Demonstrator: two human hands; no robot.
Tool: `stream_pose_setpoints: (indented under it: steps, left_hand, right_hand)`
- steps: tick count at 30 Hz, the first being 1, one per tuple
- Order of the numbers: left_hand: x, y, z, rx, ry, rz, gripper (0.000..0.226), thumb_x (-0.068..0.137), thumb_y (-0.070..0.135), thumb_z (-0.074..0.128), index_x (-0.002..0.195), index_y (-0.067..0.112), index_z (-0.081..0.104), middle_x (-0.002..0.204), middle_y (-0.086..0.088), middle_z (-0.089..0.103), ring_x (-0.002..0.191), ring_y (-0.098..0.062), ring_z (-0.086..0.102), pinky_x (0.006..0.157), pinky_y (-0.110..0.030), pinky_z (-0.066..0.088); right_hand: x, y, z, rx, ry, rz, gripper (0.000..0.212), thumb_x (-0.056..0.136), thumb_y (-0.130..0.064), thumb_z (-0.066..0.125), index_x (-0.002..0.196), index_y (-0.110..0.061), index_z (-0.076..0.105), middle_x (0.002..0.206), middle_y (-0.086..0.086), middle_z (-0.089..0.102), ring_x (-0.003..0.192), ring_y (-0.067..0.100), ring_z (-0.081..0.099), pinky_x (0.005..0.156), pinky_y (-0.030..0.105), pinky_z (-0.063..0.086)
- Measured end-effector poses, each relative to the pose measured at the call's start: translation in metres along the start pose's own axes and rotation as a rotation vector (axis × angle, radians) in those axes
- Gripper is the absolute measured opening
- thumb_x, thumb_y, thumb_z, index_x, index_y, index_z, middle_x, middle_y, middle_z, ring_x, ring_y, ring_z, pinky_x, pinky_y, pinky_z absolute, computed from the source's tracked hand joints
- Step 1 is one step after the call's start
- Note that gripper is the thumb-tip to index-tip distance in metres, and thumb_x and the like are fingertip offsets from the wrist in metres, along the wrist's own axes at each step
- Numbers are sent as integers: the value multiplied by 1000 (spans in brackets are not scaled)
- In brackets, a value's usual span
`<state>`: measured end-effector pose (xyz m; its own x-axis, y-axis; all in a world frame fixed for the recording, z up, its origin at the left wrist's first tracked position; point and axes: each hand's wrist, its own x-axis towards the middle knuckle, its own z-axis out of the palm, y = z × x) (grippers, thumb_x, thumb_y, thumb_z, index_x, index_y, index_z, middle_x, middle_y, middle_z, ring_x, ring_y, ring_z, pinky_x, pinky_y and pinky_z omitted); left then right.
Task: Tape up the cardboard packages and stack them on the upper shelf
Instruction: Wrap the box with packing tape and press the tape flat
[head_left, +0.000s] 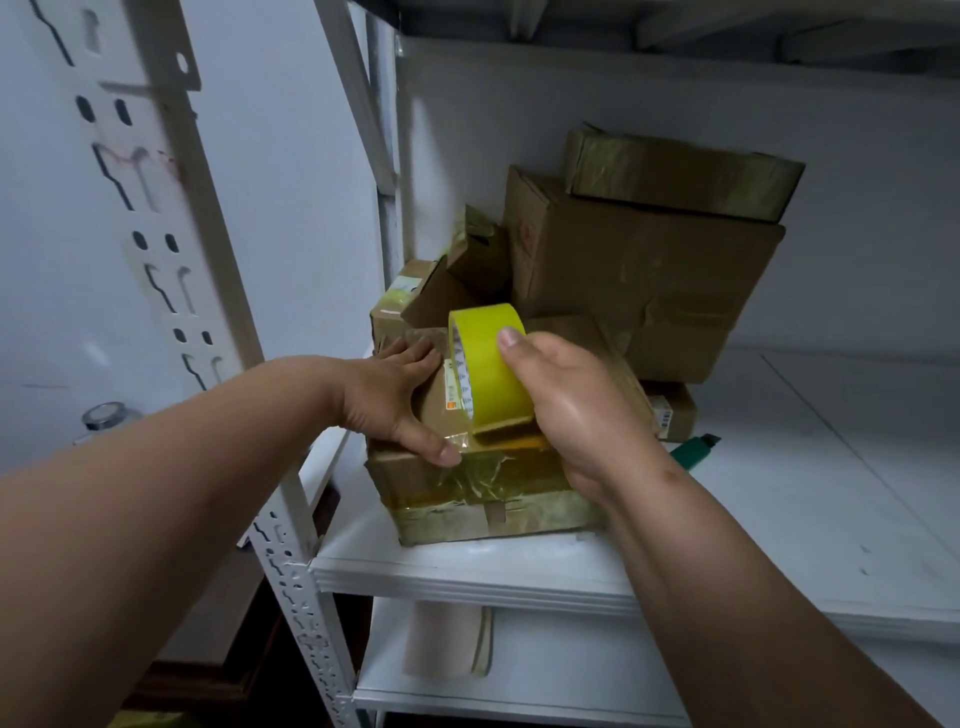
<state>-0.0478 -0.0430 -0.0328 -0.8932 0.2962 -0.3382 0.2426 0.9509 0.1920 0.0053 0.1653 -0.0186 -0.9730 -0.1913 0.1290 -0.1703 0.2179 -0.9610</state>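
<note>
My right hand (576, 410) had its grip around the yellow tape roll (491, 364) on top of the box (467, 483) at the shelf's (519, 571) front edge, while my left hand (395, 400) pressed flat, fingers spread, on the box top.

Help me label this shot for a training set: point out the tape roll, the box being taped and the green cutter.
tape roll (493, 374): head view, on its yellow outer band.
box (478, 499): head view, on its taped front face.
green cutter (693, 448): head view, on its green body.
</note>
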Motion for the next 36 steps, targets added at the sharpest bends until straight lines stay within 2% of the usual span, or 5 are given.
stream_pose_setpoints:
  steps: [7,12,23,28,36]
  left_hand:
    - [-1,1,-1,30,33,5,168,19,106,44,158,26,-4,164,6,-14,151,-21,-13,124,-47,8]
    - [-6,3,0,24,68,1,174,15,107,38,157,17,-7,165,4,-8,152,-21,-3,124,-41,10]
    - [4,20,4,-119,100,-1,129,42,85,74,150,32,27,148,2,41,130,-22,45,110,-43,41]
    - [6,29,-7,85,-95,-15,133,48,84,69,154,47,-2,165,7,-7,151,-29,-12,121,-57,9]
    - [3,22,19,64,90,120,103,80,67,61,157,35,1,165,9,-2,152,-27,-10,123,-50,9]
  right_hand:
    - [-40,-13,-11,106,-108,17,37,73,-37,61,97,-10,70,99,19,72,95,39,69,87,62,54]
    - [-62,10,-19,183,-240,167,9,95,-10,62,102,-8,68,88,8,75,76,15,68,63,26,54]
    - [-78,65,-17,131,-106,244,14,98,-18,59,110,-17,66,104,0,76,97,20,71,93,45,54]
    - [-76,72,-14,87,-165,228,41,85,-49,64,109,-16,68,108,10,73,106,34,67,100,57,48]
    - [-75,88,-22,48,-294,209,68,80,-74,55,117,-19,70,117,0,72,114,18,65,108,41,44]
